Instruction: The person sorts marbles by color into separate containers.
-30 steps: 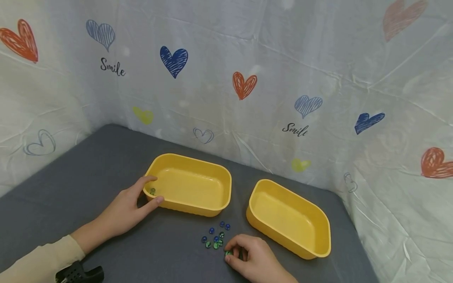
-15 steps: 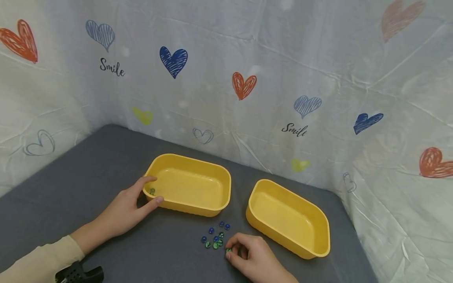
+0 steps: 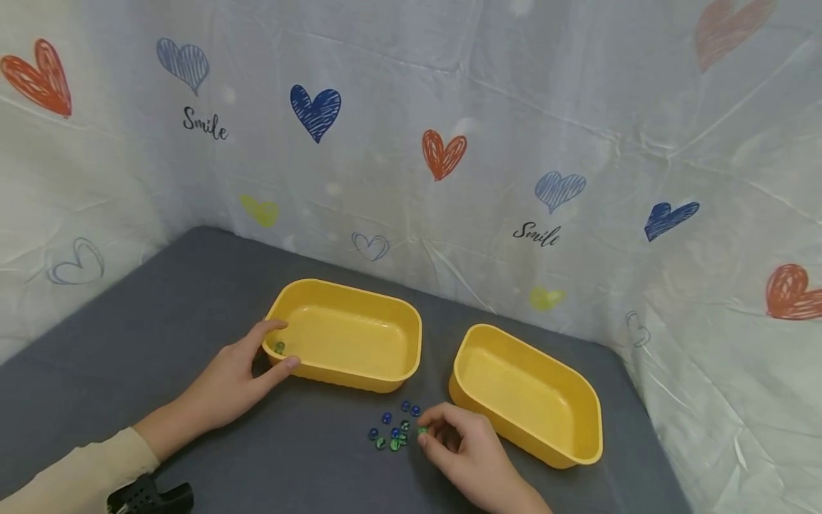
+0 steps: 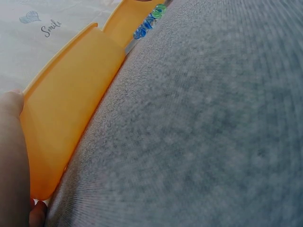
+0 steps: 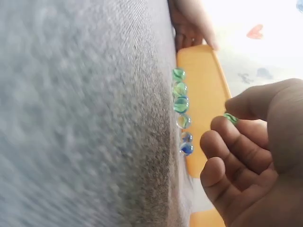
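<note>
My left hand (image 3: 234,378) holds the near-left corner of a yellow plastic bin (image 3: 349,341), its thumb over the front rim. Green marbles (image 3: 279,348) sit inside that corner, partly hidden by the wall. My right hand (image 3: 465,450) pinches a green marble (image 5: 230,118) between thumb and fingertip, raised above the table in the right wrist view. Just left of this hand lies a loose cluster of blue marbles (image 3: 387,417) and green marbles (image 3: 394,444) on the grey cloth.
A second yellow bin (image 3: 526,392) stands to the right, close behind my right hand, with no marbles visible inside. A white curtain (image 3: 385,93) printed with hearts hangs behind the table (image 3: 212,285). A black strap (image 3: 150,496) shows below my left sleeve.
My right hand has lifted the green marble off the cloth and moved slightly up and away from me. The left hand keeps its hold on the bin.
</note>
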A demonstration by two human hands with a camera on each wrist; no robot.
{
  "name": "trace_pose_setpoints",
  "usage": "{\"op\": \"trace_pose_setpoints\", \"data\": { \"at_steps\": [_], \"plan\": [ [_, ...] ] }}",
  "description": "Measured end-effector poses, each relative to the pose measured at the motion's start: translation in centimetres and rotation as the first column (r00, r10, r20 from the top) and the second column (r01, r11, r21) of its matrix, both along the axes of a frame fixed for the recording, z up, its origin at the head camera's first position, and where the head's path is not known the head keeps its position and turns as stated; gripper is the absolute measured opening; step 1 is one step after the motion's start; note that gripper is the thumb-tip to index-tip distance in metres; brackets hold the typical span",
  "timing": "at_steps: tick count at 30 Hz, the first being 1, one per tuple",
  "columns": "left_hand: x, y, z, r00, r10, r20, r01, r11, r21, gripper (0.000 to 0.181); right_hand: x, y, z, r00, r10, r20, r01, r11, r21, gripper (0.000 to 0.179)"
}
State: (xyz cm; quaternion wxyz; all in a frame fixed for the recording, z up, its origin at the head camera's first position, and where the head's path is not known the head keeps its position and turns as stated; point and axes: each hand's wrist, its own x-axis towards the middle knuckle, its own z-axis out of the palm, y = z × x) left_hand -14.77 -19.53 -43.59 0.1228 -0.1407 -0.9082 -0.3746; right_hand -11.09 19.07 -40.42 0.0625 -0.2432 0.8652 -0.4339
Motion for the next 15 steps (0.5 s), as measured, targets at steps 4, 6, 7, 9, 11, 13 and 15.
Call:
{"op": "trace_pose_setpoints", "data": {
  "at_steps": [4, 6, 7, 9, 11, 13, 15],
  "plan": [
    [0.0, 0.0, -0.2, 1.0, 0.004, -0.001, -0.004, 1.0, -0.005, 0.067, -0.4, -0.3, 0.2, 0.999, -0.001, -0.039, 0.001, 1.0, -0.02, 0.008],
    [0.0, 0.0, -0.3, 1.0, 0.006, -0.006, -0.006, 1.0, -0.006, 0.067, -0.7, -0.4, 0.4, 0.998, 0.002, -0.064, -0.004, 1.0, -0.029, 0.008],
    [-0.1, -0.1, -0.3, 1.0, 0.007, -0.006, -0.007, 1.0, -0.007, 0.067, -0.9, -0.5, 0.5, 0.997, 0.003, -0.074, -0.005, 0.999, -0.035, 0.008],
    [-0.1, -0.1, -0.3, 1.0, 0.006, -0.008, -0.006, 1.0, -0.007, 0.067, -1.2, -0.6, 0.6, 0.995, 0.003, -0.101, -0.008, 0.999, -0.047, 0.009],
    [-0.1, -0.1, -0.2, 1.0, 0.01, -0.007, -0.01, 1.0, -0.007, 0.068, -1.7, -0.7, 0.8, 0.992, 0.0, -0.127, -0.007, 0.998, -0.056, 0.01],
    [-0.1, -0.1, -0.2, 1.0, 0.014, -0.002, -0.014, 1.0, -0.012, 0.068, -2.1, -0.9, 1.0, 0.988, -0.009, -0.155, -0.001, 0.998, -0.065, 0.01],
    [-0.2, -0.1, -0.2, 1.0, 0.017, 0.005, -0.017, 1.0, -0.016, 0.068, -2.5, -1.0, 1.1, 0.983, -0.024, -0.182, 0.011, 0.998, -0.067, 0.008]
  ]
}}
